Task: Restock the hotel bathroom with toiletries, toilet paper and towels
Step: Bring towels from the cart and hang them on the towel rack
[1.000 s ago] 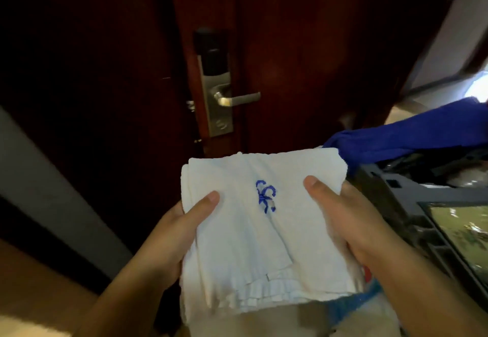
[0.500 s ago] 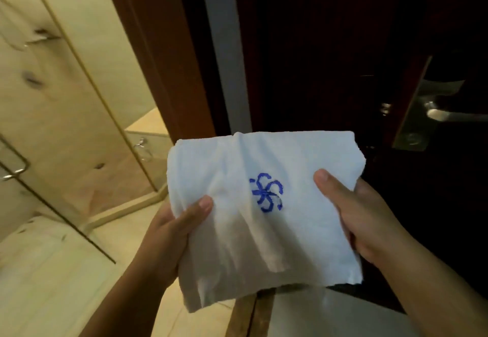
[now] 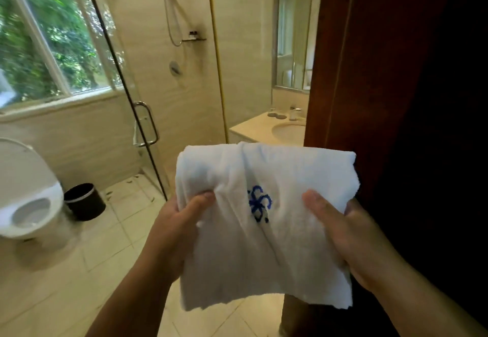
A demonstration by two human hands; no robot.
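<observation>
A folded white towel point(image 3: 237, 252) with a blue embroidered mark hangs in front of me at chest height. My left hand point(image 3: 175, 231) grips its left edge, thumb on top and fingers hidden underneath. My right hand point(image 3: 343, 228) grips its right edge the same way. The towel's lower edge droops loose. Small toiletry items point(image 3: 277, 115) stand on the vanity counter point(image 3: 253, 128) beside the sink point(image 3: 287, 131) ahead. Small bottles sit on the shower shelf point(image 3: 194, 38).
A dark wooden door frame point(image 3: 343, 72) rises close on the right. A glass shower door point(image 3: 126, 78) with a metal handle point(image 3: 146, 123) stands ahead. At the left are an open toilet point(image 3: 26, 199) and a black bin point(image 3: 84, 202). Tiled floor point(image 3: 79, 270) lies below.
The view swung left from the dark door with its lever handle and a cart into the bathroom. Both hands kept hold of the towel throughout.
</observation>
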